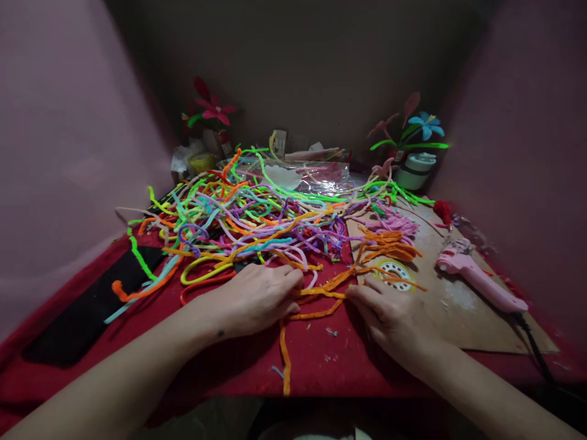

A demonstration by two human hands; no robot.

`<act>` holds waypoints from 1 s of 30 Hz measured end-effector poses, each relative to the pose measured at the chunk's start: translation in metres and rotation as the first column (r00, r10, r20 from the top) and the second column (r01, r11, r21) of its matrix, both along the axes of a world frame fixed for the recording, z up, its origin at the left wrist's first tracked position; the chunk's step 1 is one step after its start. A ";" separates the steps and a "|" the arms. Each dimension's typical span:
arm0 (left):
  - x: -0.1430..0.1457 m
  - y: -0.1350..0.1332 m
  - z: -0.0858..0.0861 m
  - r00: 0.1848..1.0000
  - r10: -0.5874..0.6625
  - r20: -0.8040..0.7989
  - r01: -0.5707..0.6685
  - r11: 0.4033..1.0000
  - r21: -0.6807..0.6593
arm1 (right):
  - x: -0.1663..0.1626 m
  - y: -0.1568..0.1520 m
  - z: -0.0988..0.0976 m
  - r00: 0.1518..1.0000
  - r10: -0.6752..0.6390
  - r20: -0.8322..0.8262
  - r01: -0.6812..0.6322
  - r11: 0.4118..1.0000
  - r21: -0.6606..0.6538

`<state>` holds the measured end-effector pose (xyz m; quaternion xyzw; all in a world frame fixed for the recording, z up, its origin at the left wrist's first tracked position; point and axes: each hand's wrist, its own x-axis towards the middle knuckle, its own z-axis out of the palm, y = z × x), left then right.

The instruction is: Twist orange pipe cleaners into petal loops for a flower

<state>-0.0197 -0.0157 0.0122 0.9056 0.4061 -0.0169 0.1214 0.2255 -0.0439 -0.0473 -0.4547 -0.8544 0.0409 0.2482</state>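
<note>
An orange pipe cleaner (pixel 321 294) stretches between my two hands just above the red cloth. Its left part is pinched in my left hand (pixel 268 292), and its right end is between the fingers of my right hand (pixel 383 304). More orange pipe cleaners lie under and behind it, one hanging down (pixel 285 360) below my left hand to the table's front edge. A bundle of orange pipe cleaners (pixel 389 245) rests on the board beyond my right hand. Both sets of fingertips are partly hidden by the hands themselves.
A tangled heap of coloured pipe cleaners (pixel 257 214) covers the middle. On the brown board (pixel 477 330) lie a pink glue gun (pixel 481 278) with a cord and a round tape roll (pixel 395 276). A black flat object (pixel 92 311) is at left; pipe-cleaner flowers (pixel 426 125) stand behind.
</note>
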 end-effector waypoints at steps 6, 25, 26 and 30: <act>-0.004 0.002 -0.004 1.000 -0.014 -0.007 0.014 1.000 0.017 | -0.002 -0.003 0.004 0.996 0.001 0.090 -0.004 0.999 0.032; -0.014 -0.001 0.015 0.955 -0.103 0.278 0.101 0.995 0.021 | 0.000 -0.006 0.002 0.999 0.033 -0.019 -0.031 0.996 0.080; -0.014 -0.003 0.017 0.954 -0.107 0.280 0.109 0.994 0.007 | 0.000 -0.006 0.003 0.999 0.028 -0.023 -0.026 0.996 0.084; -0.009 -0.006 0.019 0.959 -0.135 0.250 0.169 0.978 -0.120 | 0.001 -0.006 0.005 0.999 0.017 -0.033 -0.014 0.996 0.086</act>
